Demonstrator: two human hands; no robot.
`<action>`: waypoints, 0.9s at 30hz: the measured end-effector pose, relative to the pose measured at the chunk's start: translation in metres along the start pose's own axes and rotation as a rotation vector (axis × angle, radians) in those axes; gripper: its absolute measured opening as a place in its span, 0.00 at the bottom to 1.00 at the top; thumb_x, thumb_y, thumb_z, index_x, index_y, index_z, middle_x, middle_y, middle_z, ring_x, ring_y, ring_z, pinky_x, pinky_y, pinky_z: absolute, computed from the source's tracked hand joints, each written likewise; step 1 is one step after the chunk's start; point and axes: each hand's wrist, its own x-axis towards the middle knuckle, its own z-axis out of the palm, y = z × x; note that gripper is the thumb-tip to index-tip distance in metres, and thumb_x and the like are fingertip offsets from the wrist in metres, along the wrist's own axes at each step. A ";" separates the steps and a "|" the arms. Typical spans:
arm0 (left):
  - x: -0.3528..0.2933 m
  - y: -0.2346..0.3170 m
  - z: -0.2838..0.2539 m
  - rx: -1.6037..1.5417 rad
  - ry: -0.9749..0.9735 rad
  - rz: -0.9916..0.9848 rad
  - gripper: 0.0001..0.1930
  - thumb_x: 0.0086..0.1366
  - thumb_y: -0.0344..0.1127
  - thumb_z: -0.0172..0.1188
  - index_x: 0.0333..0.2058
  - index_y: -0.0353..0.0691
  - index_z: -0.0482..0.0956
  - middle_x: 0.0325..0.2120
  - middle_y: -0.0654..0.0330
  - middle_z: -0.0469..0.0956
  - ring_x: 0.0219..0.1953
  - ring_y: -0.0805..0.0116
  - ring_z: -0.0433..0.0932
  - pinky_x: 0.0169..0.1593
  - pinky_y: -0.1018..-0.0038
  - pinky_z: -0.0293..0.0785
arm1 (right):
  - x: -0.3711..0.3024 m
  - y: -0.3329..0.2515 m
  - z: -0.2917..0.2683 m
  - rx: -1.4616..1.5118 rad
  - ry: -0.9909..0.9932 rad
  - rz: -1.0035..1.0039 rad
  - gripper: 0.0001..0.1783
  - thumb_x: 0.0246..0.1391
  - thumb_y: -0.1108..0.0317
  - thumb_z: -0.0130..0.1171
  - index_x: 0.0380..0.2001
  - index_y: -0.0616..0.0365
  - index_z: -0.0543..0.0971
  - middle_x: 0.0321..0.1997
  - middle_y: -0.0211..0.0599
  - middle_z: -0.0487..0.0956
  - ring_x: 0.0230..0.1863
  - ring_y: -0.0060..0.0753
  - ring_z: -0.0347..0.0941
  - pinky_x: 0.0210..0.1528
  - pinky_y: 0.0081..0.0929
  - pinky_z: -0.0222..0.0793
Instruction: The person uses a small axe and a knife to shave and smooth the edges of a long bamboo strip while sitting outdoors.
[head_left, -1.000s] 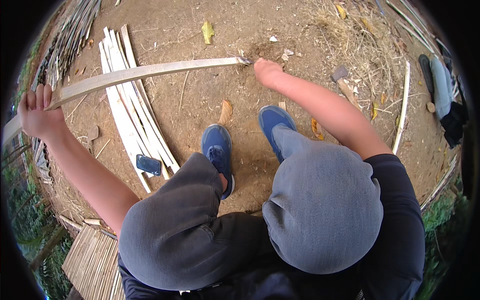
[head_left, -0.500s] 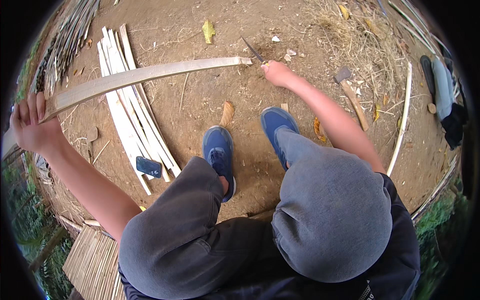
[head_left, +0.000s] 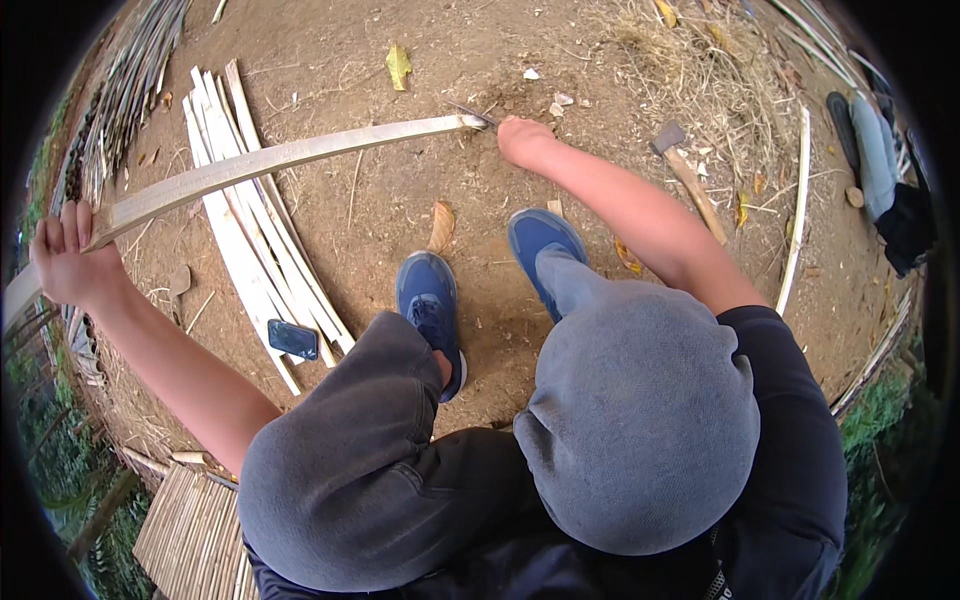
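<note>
A long pale strip of split wood or bamboo (head_left: 290, 155) spans from the far left edge to the middle, above the ground. My left hand (head_left: 78, 255) is closed around it near its left part. In my right hand (head_left: 524, 142) is a knife, its handle hidden by the fist. The dark knife blade (head_left: 482, 116) lies at the strip's right tip and seems to touch it. Beneath the strip, a bundle of pale split strips (head_left: 250, 220) rests on the dirt, with a phone (head_left: 293, 339) on its near end.
A hatchet (head_left: 690, 180) lies on the ground to the right, beside a long pale stick (head_left: 796, 210). Dry straw (head_left: 690, 75) is scattered at the far right, and a pile of thin sticks (head_left: 125, 75) at the far left. A slatted bamboo mat (head_left: 195, 530) is at near left.
My right hand has moved a little left, bringing the knife blade from beyond the strip's tip onto it. My left hand keeps its hold on the strip. The view has shifted slightly.
</note>
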 end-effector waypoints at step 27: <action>-0.012 -0.003 0.005 0.052 0.090 0.033 0.19 0.67 0.28 0.41 0.18 0.50 0.48 0.15 0.67 0.47 0.16 0.73 0.44 0.20 0.73 0.44 | -0.017 -0.016 -0.013 0.095 -0.070 -0.012 0.18 0.58 0.73 0.49 0.49 0.69 0.79 0.52 0.54 0.80 0.52 0.50 0.79 0.51 0.39 0.77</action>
